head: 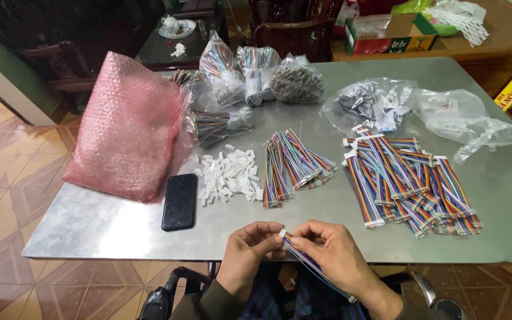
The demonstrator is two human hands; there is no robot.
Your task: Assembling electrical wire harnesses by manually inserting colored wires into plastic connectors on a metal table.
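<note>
Here we see both hands at the near edge of the metal table (102, 225). Our left hand (250, 249) pinches a small white connector (282, 233) on the end of a rainbow ribbon cable (315, 266), fingers closed narrowly. Our right hand (333, 252) grips the cable just beside it. Loose white connectors (229, 175), a black phone (180, 201) and two cable piles (294, 163) lie beyond.

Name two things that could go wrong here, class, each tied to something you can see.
The left hand and right hand work a ribbon cable off the table edge; a dropped white connector could fall to the floor. The phone lies near that edge and might get knocked off.
</note>
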